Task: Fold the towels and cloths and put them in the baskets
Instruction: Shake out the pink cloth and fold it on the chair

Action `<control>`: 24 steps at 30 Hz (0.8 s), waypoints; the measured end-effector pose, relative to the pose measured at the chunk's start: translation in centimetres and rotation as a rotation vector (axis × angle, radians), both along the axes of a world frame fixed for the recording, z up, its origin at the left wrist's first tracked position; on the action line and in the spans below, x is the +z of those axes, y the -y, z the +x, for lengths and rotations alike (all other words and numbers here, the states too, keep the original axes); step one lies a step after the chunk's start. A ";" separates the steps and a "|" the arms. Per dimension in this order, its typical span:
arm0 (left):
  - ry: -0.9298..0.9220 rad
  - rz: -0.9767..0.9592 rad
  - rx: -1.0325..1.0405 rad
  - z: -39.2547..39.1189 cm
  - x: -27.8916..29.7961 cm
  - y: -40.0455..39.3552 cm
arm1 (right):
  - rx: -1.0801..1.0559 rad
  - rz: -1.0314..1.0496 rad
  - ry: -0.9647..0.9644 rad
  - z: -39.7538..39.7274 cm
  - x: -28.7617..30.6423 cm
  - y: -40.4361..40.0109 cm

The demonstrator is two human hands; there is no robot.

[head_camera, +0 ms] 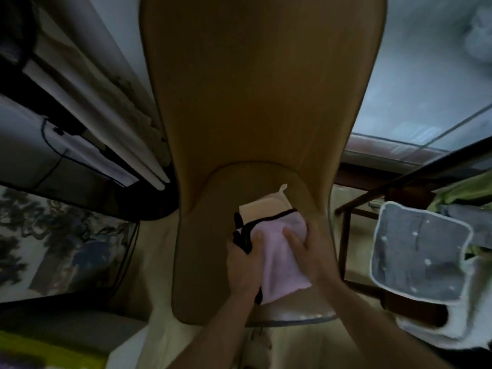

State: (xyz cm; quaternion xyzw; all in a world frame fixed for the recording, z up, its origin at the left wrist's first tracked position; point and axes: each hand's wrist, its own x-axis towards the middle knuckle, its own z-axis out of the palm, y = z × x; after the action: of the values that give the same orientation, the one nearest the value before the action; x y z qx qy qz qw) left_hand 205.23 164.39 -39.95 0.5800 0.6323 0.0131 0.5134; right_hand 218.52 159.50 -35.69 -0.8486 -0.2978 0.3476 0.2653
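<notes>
Two hands on one pink cloth [277, 254], mid-seat on a tan chair [255, 102]. Left hand [246, 258] grips the cloth's left edge with a black-trimmed bit bunched under the fingers; right hand [303, 249] lies on the cloth's right side, fingers curled over its edge. Cloth's near corner hangs toward the seat's front edge; its far edge, black-piped, overlaps a folded peach cloth [262, 213] lying flat just behind, loop tab pointing at the backrest. Bare seat on both sides of the cloths, more on the left; the backrest closes off the far side. Right of the chair, well apart: a grey star-print cloth [420, 251] with white border, draped over something white that is cut off at the frame edge, and whether that is a basket I cannot tell. Behind it, a dark-framed rack [399, 187] with green fabric, partly hidden. Left of the chair: dark tubes and a cable, too dim to identify. Whole frame is underlit and blurred, so the fold count on the pink cloth is unreadable, and the black piece under the left hand may be trim or a separate item.
</notes>
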 end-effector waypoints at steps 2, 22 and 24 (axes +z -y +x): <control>-0.007 0.140 0.208 1.3 -1.4 -0.8 | 0.085 0.087 0.128 1.1 -1.8 -1.8; -0.279 0.377 0.160 4.7 -6.8 -4.1 | 0.137 0.095 0.275 3.4 -12.5 -6.5; -0.294 0.414 0.053 4.5 -7.8 -6.7 | 0.036 0.029 0.253 3.3 -12.8 -8.0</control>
State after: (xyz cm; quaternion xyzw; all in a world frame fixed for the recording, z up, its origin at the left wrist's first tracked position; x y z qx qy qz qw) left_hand 209.72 171.04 -47.80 0.6516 0.6991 0.0712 0.2856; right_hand 221.80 167.51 -48.44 -0.8762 -0.3494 0.2379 0.2316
